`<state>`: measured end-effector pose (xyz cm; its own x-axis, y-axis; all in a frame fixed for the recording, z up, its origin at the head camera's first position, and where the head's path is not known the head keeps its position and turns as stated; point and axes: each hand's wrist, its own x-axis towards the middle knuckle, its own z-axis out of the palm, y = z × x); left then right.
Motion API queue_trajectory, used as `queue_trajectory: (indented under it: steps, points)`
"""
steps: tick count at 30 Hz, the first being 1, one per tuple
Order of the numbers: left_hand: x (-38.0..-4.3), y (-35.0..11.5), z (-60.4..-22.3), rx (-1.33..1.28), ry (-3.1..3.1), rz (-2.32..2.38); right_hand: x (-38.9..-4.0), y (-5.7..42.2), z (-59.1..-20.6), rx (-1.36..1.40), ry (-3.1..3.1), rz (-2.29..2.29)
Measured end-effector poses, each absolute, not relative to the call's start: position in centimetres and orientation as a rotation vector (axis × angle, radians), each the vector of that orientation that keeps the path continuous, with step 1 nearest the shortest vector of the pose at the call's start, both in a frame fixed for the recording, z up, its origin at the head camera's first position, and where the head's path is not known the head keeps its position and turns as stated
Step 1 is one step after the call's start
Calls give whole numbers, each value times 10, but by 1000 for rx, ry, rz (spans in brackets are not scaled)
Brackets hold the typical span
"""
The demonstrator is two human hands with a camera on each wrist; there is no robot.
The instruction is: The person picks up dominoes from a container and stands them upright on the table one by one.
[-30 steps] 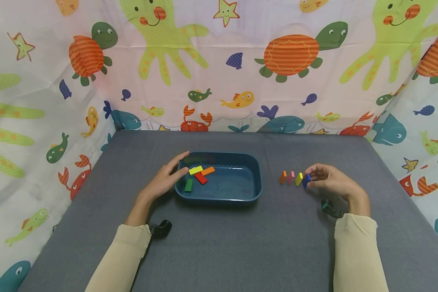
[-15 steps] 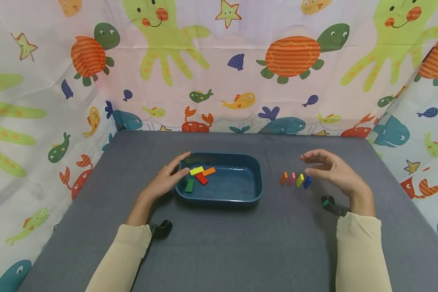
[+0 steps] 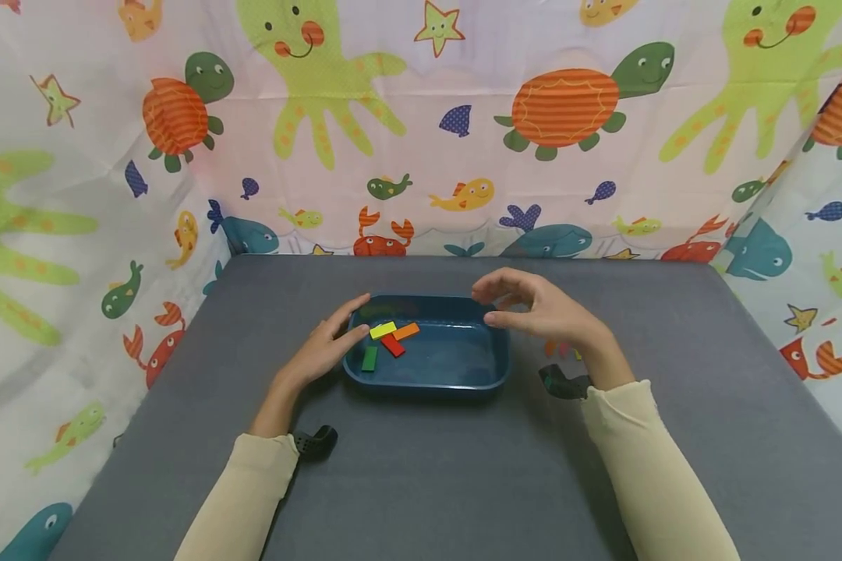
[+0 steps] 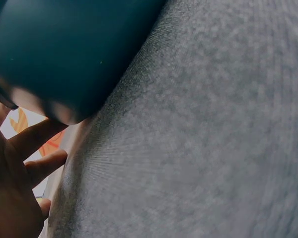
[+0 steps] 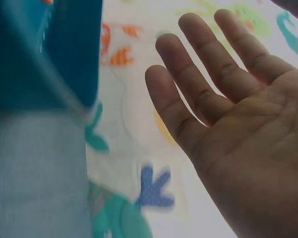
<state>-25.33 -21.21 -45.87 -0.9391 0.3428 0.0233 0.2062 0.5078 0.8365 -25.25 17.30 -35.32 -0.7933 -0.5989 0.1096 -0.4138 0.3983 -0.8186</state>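
Note:
A dark blue rectangular tray [image 3: 428,386] stands on the grey cloth. Flat domino-like blocks lie in its left part: a yellow one [image 3: 383,330], an orange one [image 3: 406,331], a red one [image 3: 393,345] and a green one [image 3: 369,358]. My left hand [image 3: 326,340] rests against the tray's left end, thumb at the rim; its fingers [image 4: 47,166] extend along the outer wall. Above the tray's right end hovers my right hand [image 3: 522,304], holding nothing, its fingers [image 5: 203,54] loosely extended. Behind my right wrist, orange [image 3: 550,347], pink [image 3: 564,350] and yellow [image 3: 578,354] upright blocks peek out; the blue one is hidden.
The grey table cloth [image 3: 421,467] runs back to a curtain [image 3: 456,70] printed with sea animals, which also hangs along both sides. Dark straps [image 3: 564,383] sit on both wrists. The upright blocks stand close beneath my right forearm.
My right hand has let go of the blue block, left it standing at the row's end, and moved left over the tray. My left hand has stayed at the tray's end.

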Motion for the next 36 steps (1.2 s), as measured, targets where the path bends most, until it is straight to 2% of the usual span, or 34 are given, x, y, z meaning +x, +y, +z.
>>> queue_trajectory:
  steps: [7, 17, 27, 36]
  points:
    - [-248, -212, -452, 468, 2604, 1401, -274, 117, -352, -1050, 2336, -1239]
    - [-252, -212, -457, 430, 2583, 1423, -305, 62, -375, -1063, 2293, -926]
    - [-251, -213, -458, 414, 2590, 1399, -312, 25, -392, -1087, 2226, -684]
    - [-250, -215, -457, 419, 2582, 1414, -307, 13, -397, -1155, 2214, -544]
